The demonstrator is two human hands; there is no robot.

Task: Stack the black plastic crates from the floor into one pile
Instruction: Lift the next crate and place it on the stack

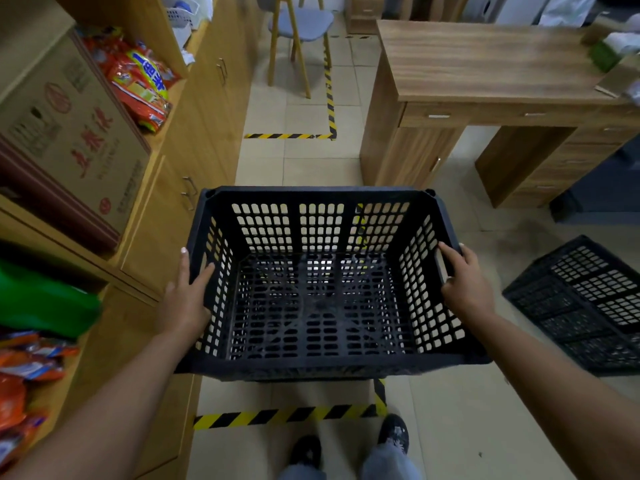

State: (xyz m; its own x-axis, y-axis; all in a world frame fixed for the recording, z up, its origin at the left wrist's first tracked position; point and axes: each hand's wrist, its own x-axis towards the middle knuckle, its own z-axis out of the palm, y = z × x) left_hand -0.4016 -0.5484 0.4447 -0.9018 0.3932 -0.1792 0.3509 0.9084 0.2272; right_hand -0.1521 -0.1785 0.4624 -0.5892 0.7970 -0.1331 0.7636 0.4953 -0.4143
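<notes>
I have one black crate (322,282) up off the floor, held between my two hands over the striped floor tape (287,415) near my shoes. My left hand (185,296) lies on the crate's left wall, fingers (204,275) fairly straight along the rim and wall; whether they hook anything I cannot tell. My right hand (465,282) grips the right wall, fingers (448,252) curled over its rim at the handle slot. I judge the stacking only begun: no pile shows here. To the right of my right fingers and lower, a second crate (585,303) lies tilted on the floor. Beyond stands a wooden worktop (485,60).
</notes>
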